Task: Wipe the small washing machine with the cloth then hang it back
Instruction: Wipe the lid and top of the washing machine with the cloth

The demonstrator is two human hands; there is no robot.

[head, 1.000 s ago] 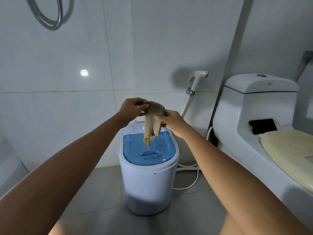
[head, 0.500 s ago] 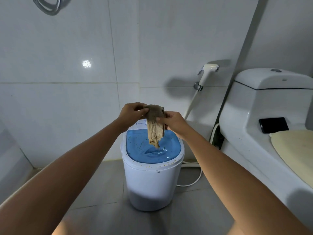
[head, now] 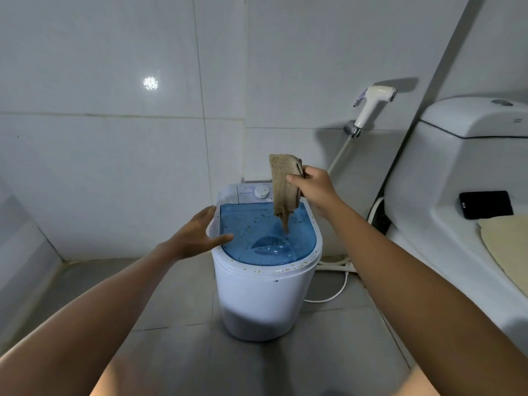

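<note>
A small white washing machine [head: 261,292] stands on the grey floor, its blue see-through lid [head: 257,238] speckled with yellowish dirt. A white dial sits on its back panel. My right hand [head: 313,187] grips a folded beige cloth [head: 284,184], which hangs down over the back of the lid with its tip just above the blue surface. My left hand [head: 201,234] is spread open at the machine's left rim, fingertips at the lid's edge, holding nothing.
A white toilet [head: 463,178] stands close on the right, with a black phone [head: 485,204] on its ledge. A bidet sprayer [head: 371,105] hangs on the tiled wall behind, its hose [head: 334,290] trailing on the floor beside the machine.
My left hand has let go of the cloth and dropped to the machine's left rim. The right hand alone now holds the cloth. The view has shifted left.
</note>
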